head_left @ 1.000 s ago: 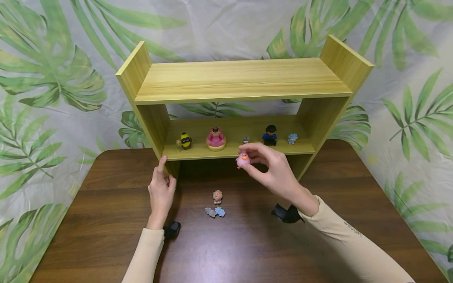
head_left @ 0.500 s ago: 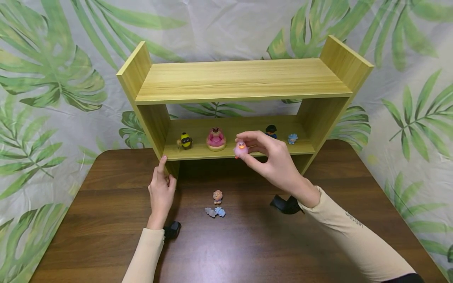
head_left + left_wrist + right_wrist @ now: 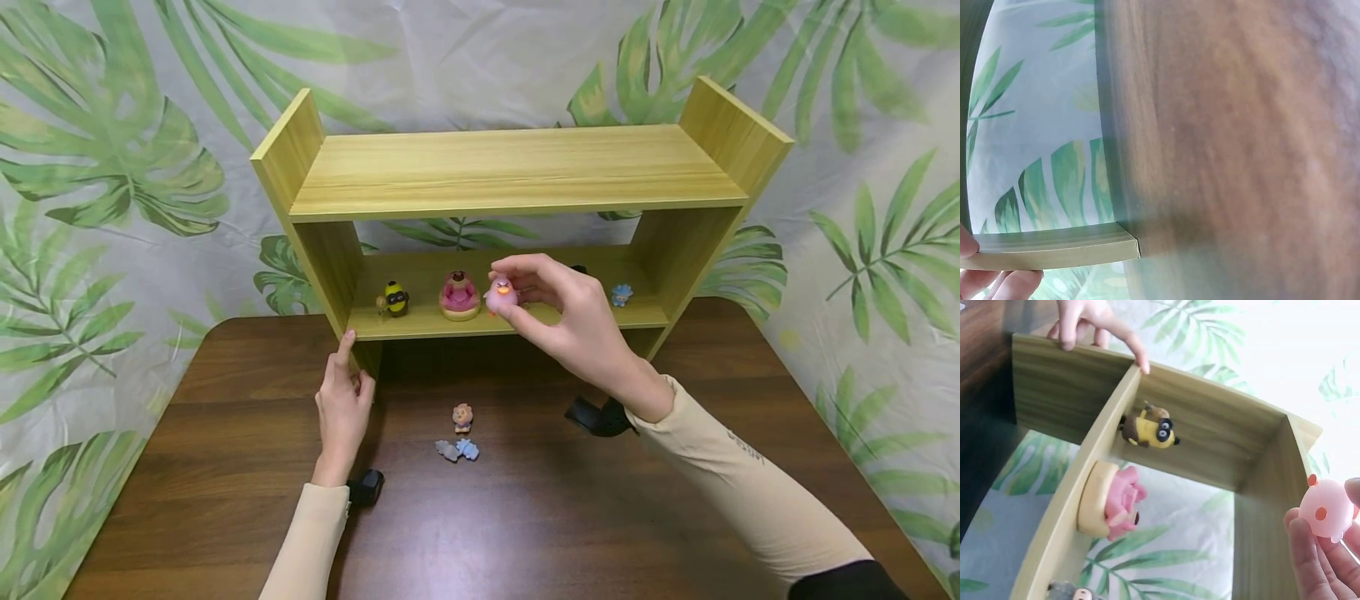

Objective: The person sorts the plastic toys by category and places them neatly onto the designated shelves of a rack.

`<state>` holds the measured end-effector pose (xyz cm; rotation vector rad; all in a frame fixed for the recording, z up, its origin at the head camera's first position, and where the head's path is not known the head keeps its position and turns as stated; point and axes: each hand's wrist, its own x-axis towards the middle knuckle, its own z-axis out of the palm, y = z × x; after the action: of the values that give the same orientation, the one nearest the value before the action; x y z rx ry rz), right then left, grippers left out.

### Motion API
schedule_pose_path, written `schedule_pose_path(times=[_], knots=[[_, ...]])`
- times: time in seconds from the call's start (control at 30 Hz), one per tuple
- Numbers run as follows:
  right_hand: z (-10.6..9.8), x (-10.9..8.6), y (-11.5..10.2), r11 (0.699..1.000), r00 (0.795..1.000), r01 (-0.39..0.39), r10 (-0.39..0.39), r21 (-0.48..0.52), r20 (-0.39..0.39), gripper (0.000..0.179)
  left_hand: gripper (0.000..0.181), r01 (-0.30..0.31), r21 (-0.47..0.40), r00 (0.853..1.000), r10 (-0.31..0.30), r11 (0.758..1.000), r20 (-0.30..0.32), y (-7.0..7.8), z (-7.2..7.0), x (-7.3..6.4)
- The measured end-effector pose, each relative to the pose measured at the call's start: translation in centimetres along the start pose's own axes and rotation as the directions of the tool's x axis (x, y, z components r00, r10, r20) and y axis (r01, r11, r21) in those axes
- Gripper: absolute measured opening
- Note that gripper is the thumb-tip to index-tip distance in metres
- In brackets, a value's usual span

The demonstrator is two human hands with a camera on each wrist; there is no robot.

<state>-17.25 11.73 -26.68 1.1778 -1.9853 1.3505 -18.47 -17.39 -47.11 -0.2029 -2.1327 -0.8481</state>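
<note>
My right hand point(image 3: 573, 321) pinches a pink toy duck point(image 3: 500, 293) between thumb and fingers, in front of the shelf's middle board and just right of a pink bear figure point(image 3: 460, 298). In the right wrist view the duck's rounded underside point(image 3: 1329, 506) and orange feet show. My left hand point(image 3: 343, 408) grips the left side panel of the wooden shelf point(image 3: 517, 171), its index finger on the front edge, its thumb and other fingers on opposite faces. A yellow minion figure point(image 3: 394, 298) stands near that panel.
A blue figure point(image 3: 621, 294) stands at the right of the middle board. The right hand mostly hides a dark-hatted figure point(image 3: 578, 268); a grey figure point(image 3: 1075, 592) shows in the right wrist view. On the table point(image 3: 225, 467) lie a lion figure point(image 3: 462, 417), a grey point(image 3: 447, 450) and a blue one point(image 3: 467, 449).
My right hand has carried the duck up and slightly left, from below the middle board's edge to the bear's height, covering the dark-hatted figure. The left hand has stayed in place.
</note>
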Motion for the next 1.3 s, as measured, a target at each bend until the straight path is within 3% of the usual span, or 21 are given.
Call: schedule_pose_path(times=[1.0, 1.3], knots=[[1.3, 5.2, -1.1, 0.993, 0.994, 0.11, -0.109, 0.032, -0.032, 0.03, 0.078, 0.046, 0.004, 0.999, -0.046, 0.999, 0.012, 0.5, 0.1, 0.0], [1.8, 6.9, -1.4, 0.993, 0.993, 0.109, -0.107, 0.043, -0.042, 0.029, 0.081, 0.03, 0.001, 0.999, -0.03, 1.0, 0.008, 0.7, -0.2, 0.1]])
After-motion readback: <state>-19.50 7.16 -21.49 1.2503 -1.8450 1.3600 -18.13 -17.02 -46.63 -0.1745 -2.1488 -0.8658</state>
